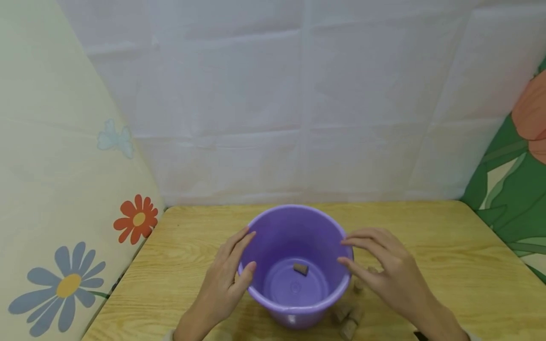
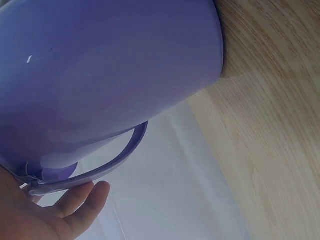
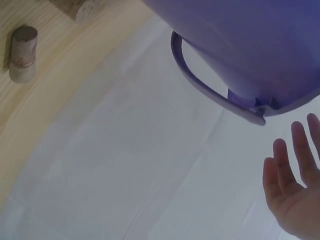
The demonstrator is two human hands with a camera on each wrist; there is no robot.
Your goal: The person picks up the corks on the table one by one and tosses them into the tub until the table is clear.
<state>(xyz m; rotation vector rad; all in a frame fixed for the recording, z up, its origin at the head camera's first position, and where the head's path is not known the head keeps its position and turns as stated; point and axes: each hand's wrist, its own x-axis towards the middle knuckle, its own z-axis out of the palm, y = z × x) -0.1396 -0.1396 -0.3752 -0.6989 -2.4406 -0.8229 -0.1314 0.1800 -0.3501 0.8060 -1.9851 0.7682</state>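
Note:
A purple plastic bucket (image 1: 294,310) stands upright on the table, its open top toward me. One brown cork (image 1: 300,269) lies on the bucket's floor. My left hand (image 1: 226,272) is at the left side of the rim, fingers and thumb lightly bent over the edge. In the left wrist view, two of its fingers lie beside the bucket's handle (image 2: 115,162). At the right side, my right hand (image 1: 388,267) has its fingertips near the rim. The right wrist view shows those fingers spread and apart from the bucket, holding nothing.
Several corks (image 1: 350,327) lie on the wooden table (image 1: 439,251) just right of the bucket, partly under my right hand. A white cloth (image 1: 239,94) hangs behind the table. Flower-printed cloths (image 1: 68,199) stand at both sides.

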